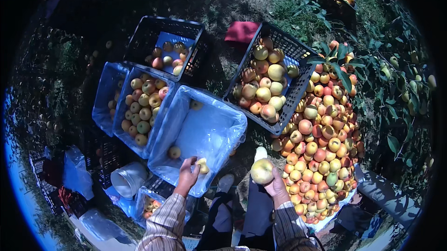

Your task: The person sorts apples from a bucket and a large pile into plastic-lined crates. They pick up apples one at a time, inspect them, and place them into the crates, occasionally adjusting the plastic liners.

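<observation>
My left hand (188,177) is inside the near end of a crate (228,120) lined with clear plastic. Its fingers are around one side of a pale yellow apple (202,166), low over the crate's liner. Two more apples lie in that crate, one near the hand (174,152) and one at the far corner (196,104). A large yellow-green apple (262,171) rests in my right hand (276,188), held up above my legs. Right of that hand spreads a big heap of red and yellow apples (319,156).
Beyond the heap's left edge is a black crate of larger apples (297,46). Two lined crates, one full of apples (120,111), adjoin on the left, below another black crate (164,18). A white bucket (127,181) lies at lower left. Leafy branches (393,142) hang at right.
</observation>
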